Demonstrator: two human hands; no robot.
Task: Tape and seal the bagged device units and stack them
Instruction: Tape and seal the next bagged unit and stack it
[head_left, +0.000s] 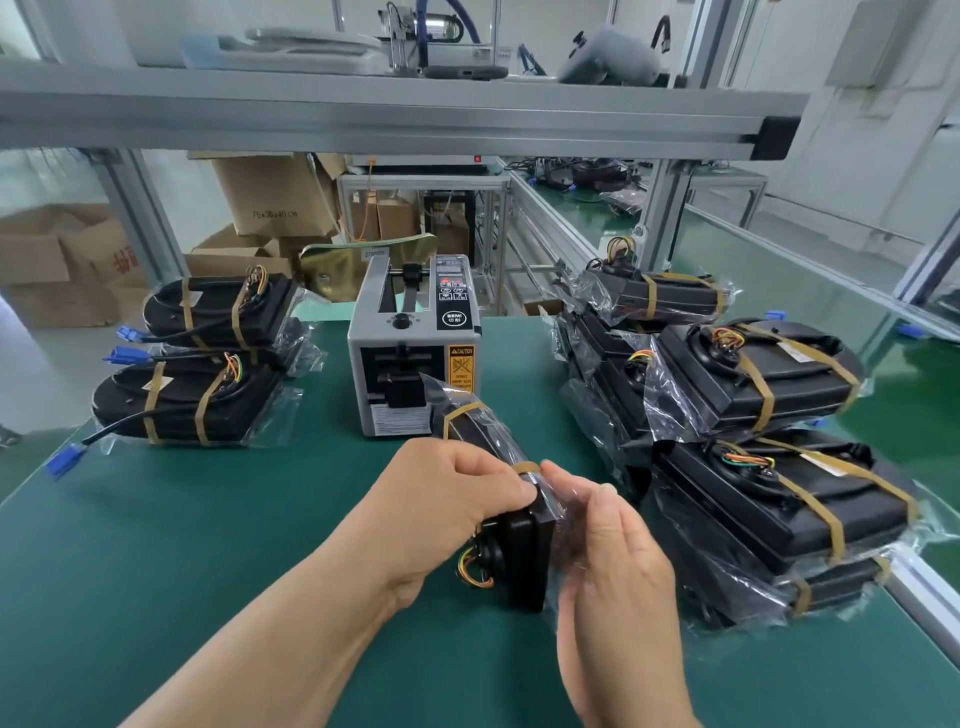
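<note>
Left side: the left grip (457, 499) is curled in tight, thumb and fingertips pinching the brown tape strip (525, 466) and the plastic at the top edge of the bagged unit (519, 540)
Right side: the right grip (618, 566) is spread, not clenched; the fingers are nearly straight and pressed against the loose bag film on the unit's right face, with the thumb tip up by the end of that tape strip
Where the unit is: front and centre on the green worktop (208, 571), between the two hands, on the person's side of the tape dispenser (410, 358)
Which way it points: it stands on its narrow edge, long axis running away from the person toward the dispenser; the near end, with the coloured wires (475, 569), faces the person, and a second tape band (462, 410) wraps the far end
Underneath: the near lower corner looks to sit on the worktop; I cannot tell for the far end
Room to the left: the taped units on the left (192, 405) lie flat, well apart from the hands, with a wide stretch of green mat between; their blue connectors (65, 460) trail toward the left edge
Room to the right: the pile of taped units (769, 384) crowds in just beside the right grip and runs out to the worktop's right edge rail (924, 587)
Overhead: an aluminium shelf rail (363, 114) crosses above the dispenser
</note>
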